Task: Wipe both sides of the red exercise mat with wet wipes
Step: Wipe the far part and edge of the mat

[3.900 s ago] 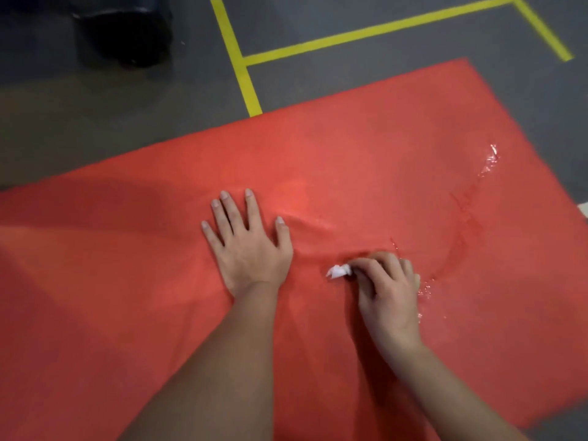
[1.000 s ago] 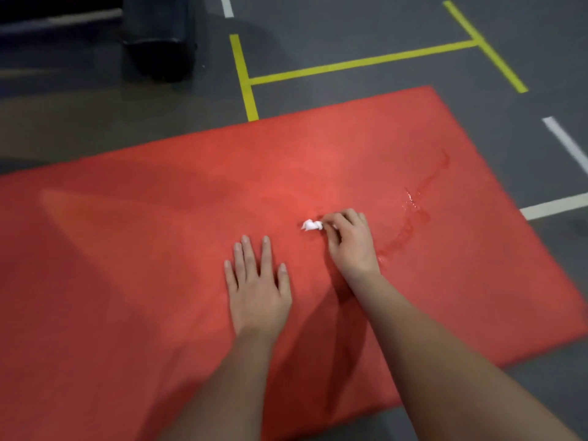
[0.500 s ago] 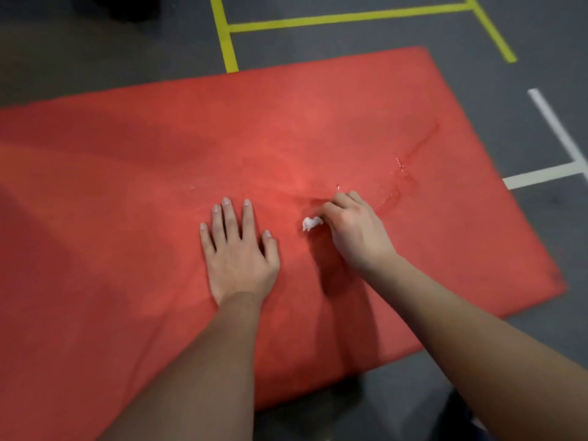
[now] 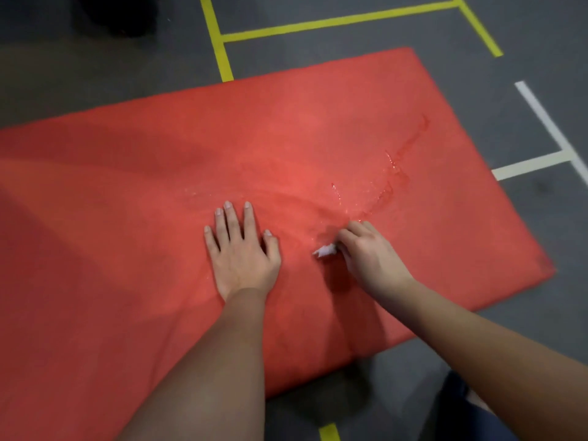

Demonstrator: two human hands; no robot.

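Where the red exercise mat (image 4: 127, 218) lies flat on the grey floor (image 4: 525, 218), spread under both hands. Left hand (image 4: 243, 254) released, palm down, fingers splayed on the mat. Right hand (image 4: 370, 256) at its 3 o'clock, just beside, clenched on a crumpled white wet wipe (image 4: 325, 250) pressed to the mat. Wet streaks (image 4: 391, 183) at 1 o'clock of the right hand.

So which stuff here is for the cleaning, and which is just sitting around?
For the job:
red mat
wet wipe, pinched in the right hand
left hand, pressed flat on the mat

Just there:
yellow floor lines
white floor lines
dark object on the floor
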